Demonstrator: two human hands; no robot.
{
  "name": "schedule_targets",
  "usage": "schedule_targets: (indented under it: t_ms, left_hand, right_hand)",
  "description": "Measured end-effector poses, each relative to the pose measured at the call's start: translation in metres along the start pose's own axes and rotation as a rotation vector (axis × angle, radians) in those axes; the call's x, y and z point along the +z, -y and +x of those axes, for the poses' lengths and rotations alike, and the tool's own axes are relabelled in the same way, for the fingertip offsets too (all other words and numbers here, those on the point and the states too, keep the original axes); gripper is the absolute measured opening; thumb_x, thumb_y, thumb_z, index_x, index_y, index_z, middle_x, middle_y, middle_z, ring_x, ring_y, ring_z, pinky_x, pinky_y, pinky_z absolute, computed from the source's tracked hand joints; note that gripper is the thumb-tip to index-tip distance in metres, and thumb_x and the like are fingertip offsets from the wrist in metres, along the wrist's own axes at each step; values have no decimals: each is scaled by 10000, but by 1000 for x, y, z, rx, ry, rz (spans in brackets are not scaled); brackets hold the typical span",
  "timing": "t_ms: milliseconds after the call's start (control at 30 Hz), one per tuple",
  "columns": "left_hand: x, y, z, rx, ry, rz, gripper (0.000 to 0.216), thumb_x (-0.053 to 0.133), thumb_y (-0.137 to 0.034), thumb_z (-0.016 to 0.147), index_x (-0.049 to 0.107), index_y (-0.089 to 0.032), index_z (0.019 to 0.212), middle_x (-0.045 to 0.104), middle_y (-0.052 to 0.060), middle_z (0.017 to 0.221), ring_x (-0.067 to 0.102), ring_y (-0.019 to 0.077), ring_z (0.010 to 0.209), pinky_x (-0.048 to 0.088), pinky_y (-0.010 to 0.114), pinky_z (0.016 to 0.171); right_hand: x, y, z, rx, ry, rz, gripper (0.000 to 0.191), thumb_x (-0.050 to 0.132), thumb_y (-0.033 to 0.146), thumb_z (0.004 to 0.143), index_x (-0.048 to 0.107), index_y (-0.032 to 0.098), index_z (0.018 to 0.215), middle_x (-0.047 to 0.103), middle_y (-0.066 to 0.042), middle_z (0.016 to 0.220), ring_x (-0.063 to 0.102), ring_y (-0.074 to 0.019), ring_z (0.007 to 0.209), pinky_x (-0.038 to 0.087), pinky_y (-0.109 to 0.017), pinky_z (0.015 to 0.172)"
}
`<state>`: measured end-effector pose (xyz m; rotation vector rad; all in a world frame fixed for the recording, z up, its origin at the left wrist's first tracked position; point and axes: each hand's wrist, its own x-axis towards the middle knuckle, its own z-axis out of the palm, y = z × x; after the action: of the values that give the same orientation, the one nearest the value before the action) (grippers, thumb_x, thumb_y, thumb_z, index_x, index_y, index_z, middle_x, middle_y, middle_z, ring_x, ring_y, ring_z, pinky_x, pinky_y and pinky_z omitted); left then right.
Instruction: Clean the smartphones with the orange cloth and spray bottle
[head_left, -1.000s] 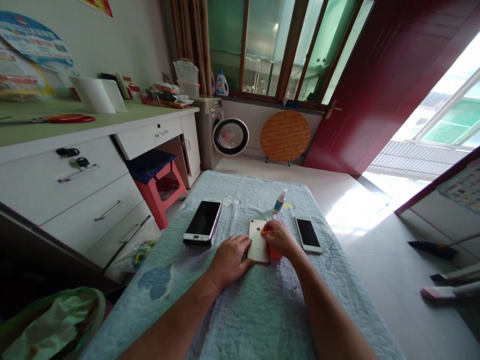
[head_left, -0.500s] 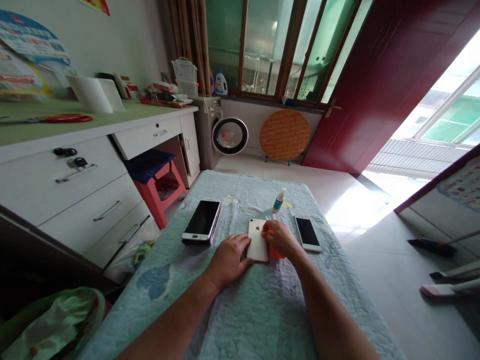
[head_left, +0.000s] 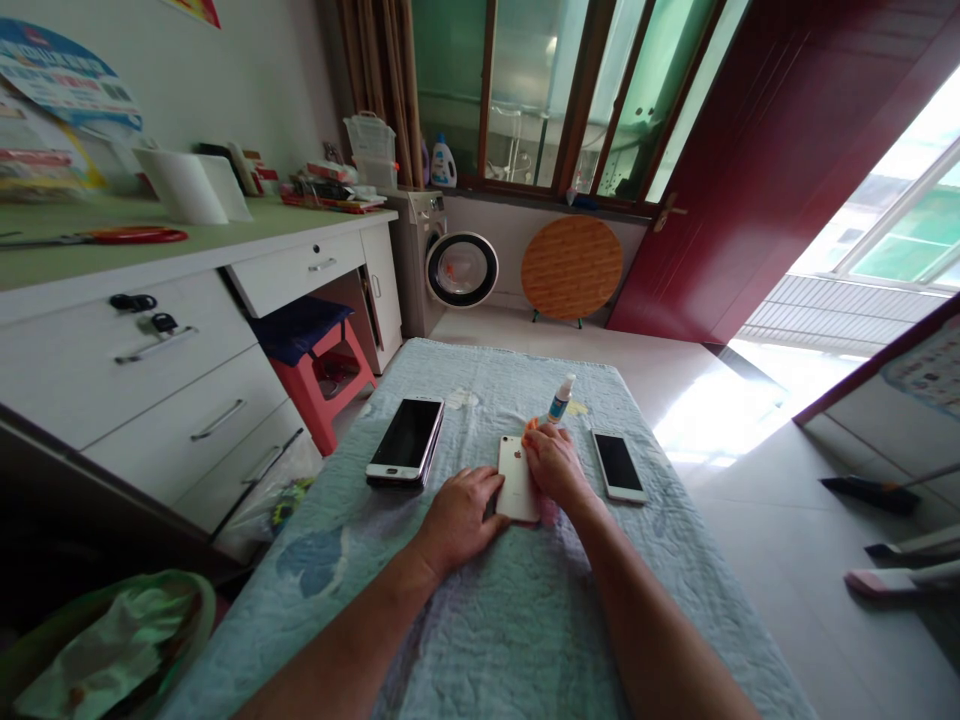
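A white smartphone (head_left: 514, 487) lies back up on the quilted cover, its camera at the far end. My left hand (head_left: 463, 512) grips its left edge, with the thumb at the near corner. Bunched under the fingers of my right hand (head_left: 553, 460) is an orange cloth (head_left: 530, 432), pressed on the phone's upper right part. Most of the cloth is hidden by that hand. To the left rests a stack of phones, the top one (head_left: 406, 440) white-framed with a dark screen. On the right lies another white phone (head_left: 619, 466), screen up. A small spray bottle (head_left: 559, 399) stands behind my right hand.
The light blue quilted cover (head_left: 465, 640) spreads over the surface before me. Along the left runs a white desk (head_left: 172, 380) with a red stool (head_left: 324, 375) beneath it. A waste bin (head_left: 191, 625) stands at lower left. Behind are a washing machine (head_left: 420, 260) and a round wooden tabletop (head_left: 571, 268).
My right hand has slid the orange cloth forward along the phone's right side, toward the camera end. My left hand stays on the phone's left edge.
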<state>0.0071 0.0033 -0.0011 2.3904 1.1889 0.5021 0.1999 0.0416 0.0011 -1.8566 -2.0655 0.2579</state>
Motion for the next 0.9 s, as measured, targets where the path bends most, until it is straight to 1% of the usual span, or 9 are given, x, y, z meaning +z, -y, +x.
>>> schedule_targets:
  t_ms: [67,167,233,333,467,600,700,833,900]
  left_hand:
    - [0,0,0,-1,-3,2,408,650,-326,801,595,-197,1184,608,90,1228,550,278,1126,419,393,988]
    - [0,0,0,-10,-2,3,407,639,-333,808,588,-208,1192,602,87,1237,545,279,1135,413,398,995]
    - [-1,0,0,-13,8,-1,402,637,-332,808,589,-210,1188,602,85,1237,542,281,1139,412,399,996]
    - [-1,-1,0,-15,12,-9,387,635,-324,808,592,-216,1177,609,81,1217,544,281,1131,415,395,989]
    - [1,0,0,-7,-1,-10,386,635,-327,814,586,-224,1183,619,73,1177,553,277,1113,420,387,979]
    - [2,1,0,8,-23,-9,396,644,-347,821,584,-212,1189,617,79,1178,554,276,1114,416,389,990]
    - [2,1,0,12,-25,-6,403,651,-352,820,586,-203,1189,618,84,1168,557,275,1105,421,387,983]
    - [1,-1,-1,2,-9,1,391,640,-357,824,587,-224,1188,613,79,1173,556,280,1111,423,389,974]
    - [0,-2,-1,-5,-2,6,382,629,-365,830,588,-230,1186,609,80,1186,553,285,1117,421,394,973]
  right_hand:
    - [-1,3,-2,16,25,-23,240,413,267,963,642,197,979,592,-85,1054,468,-214,968,297,-322,856]
    - [-2,7,-4,29,61,-31,183,478,281,930,623,213,1018,585,-84,1109,451,-235,1018,288,-338,852]
    - [-2,10,-4,20,78,-30,193,490,281,916,617,218,1046,582,-82,1145,442,-246,1044,288,-354,864]
    - [-2,13,-4,-12,92,-24,244,490,281,901,609,228,1108,577,-77,1197,427,-258,1083,288,-378,891]
    - [0,18,-5,-84,96,-13,275,494,279,896,607,237,1143,567,-67,1255,412,-255,1134,270,-393,941]
    - [3,21,-7,-137,90,-7,325,507,321,902,578,247,1209,555,-57,1296,400,-256,1173,256,-396,965]
    - [3,21,-7,-133,82,-2,317,487,338,919,585,261,1211,562,-45,1297,393,-255,1189,244,-398,978]
    - [-1,19,-8,-113,54,-14,296,429,327,956,610,277,1185,585,-32,1264,403,-246,1177,234,-402,980]
    - [-4,17,-9,-98,49,-24,282,428,317,958,624,272,1155,589,-33,1257,410,-244,1165,238,-398,971]
